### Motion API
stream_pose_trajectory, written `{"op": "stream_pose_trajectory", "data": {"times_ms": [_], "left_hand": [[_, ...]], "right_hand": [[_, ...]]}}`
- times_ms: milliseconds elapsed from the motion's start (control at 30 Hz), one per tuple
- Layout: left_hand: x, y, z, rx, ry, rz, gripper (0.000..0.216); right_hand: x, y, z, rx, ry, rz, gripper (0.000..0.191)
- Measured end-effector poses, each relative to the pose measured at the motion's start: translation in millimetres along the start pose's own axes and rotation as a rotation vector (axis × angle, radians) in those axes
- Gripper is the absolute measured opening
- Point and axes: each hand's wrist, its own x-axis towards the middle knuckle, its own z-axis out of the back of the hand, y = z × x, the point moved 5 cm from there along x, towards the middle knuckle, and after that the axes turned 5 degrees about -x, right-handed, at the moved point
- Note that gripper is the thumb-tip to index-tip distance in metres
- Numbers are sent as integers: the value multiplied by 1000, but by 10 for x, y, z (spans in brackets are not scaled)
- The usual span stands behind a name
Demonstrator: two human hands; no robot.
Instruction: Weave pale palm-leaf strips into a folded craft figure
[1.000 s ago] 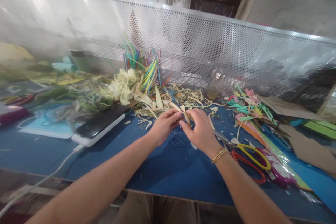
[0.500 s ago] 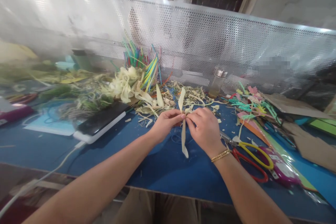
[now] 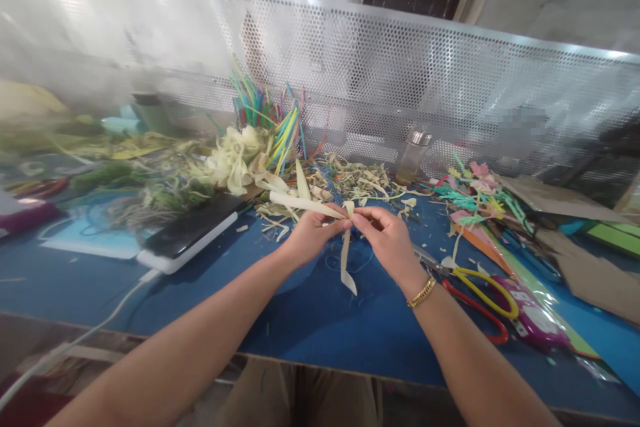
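My left hand [image 3: 314, 235] and my right hand [image 3: 385, 235] meet over the blue tabletop, fingertips pinched together. Between them is a pale dried-leaf strip [image 3: 345, 263], perhaps corn husk, folded at the top and dangling below the fingers. Another pale length [image 3: 300, 203] sticks out leftward over my left hand; whether it is the same piece I cannot tell. The exact grip of the fingertips is partly hidden. Just behind the hands lies a heap of dry strips and scraps [image 3: 360, 180]. Scissors [image 3: 470, 287] with yellow and red handles rest beside my right wrist.
To the left lies a black-and-white tablet-like device [image 3: 193, 230] with a white cable. Colourful stems [image 3: 270, 113] stand behind a pale husk bunch [image 3: 240, 157]. A glass bottle [image 3: 414, 153] stands near the perforated metal screen [image 3: 390, 73]. Cardboard [image 3: 590, 273] and paper lie right.
The strip's upper end, upright before, is now folded over, and a pale length points left across my left hand. My right hand has turned slightly and its fingers have shifted.
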Motion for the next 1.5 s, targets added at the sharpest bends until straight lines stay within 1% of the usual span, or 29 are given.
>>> {"op": "stream_pose_trajectory", "data": {"times_ms": [100, 167, 367, 467, 533, 633, 733, 800, 833, 933, 967, 1000, 1067, 1133, 1200, 1267, 1367, 1500], "left_hand": [[-21, 10, -59, -46, 73, 49, 21], [-33, 28, -74, -60, 80, 85, 21], [-38, 107, -19, -35, 10, 167, 22], [-44, 120, -1, -46, -25, 184, 23], [-58, 126, -22, -97, -20, 218, 26], [-78, 137, -83, -218, 31, 283, 30], [-77, 142, -103, -288, 43, 284, 29], [-68, 150, -94, -282, 29, 274, 26], [-64, 156, -87, -273, 20, 275, 25], [-52, 155, -60, -279, -31, 265, 22], [-47, 149, -46, -296, -57, 252, 21], [-43, 141, -31, -315, -85, 236, 21], [-36, 130, -6, -346, -129, 214, 21], [-32, 127, 9, -356, -152, 209, 21], [-30, 125, 16, -358, -160, 209, 23], [-28, 118, 21, -359, -169, 198, 25], [-30, 113, 32, -349, -203, 181, 28], [-38, 118, 47, -368, -256, 151, 27]], "right_hand": [[22, -77, -33, 95, 48, -60, 25], [24, -93, -38, 121, 46, -63, 21], [0, -39, -63, 66, -36, 18, 16], [11, -63, -95, 100, -41, -2, 16], [27, -100, -104, 150, -40, -38, 18], [51, -160, -107, 220, -29, -84, 22], [71, -203, -95, 229, -31, -95, 24], [75, -191, -70, 157, -35, -61, 25], [70, -161, -39, 77, -64, -22, 27], [-3, 27, 104, -257, -271, 154, 29], [-42, 100, 134, -351, -328, 204, 28], [-76, 162, 142, -420, -349, 238, 26], [-121, 230, 96, -498, -293, 258, 24], [-135, 219, 13, -516, -198, 228, 24], [-126, 143, -68, -444, -121, 160, 21], [-108, 45, -134, -299, -67, 80, 16], [-95, -28, -183, -121, -33, 1, 14], [-106, 36, -187, -116, -2, -7, 10]]}}
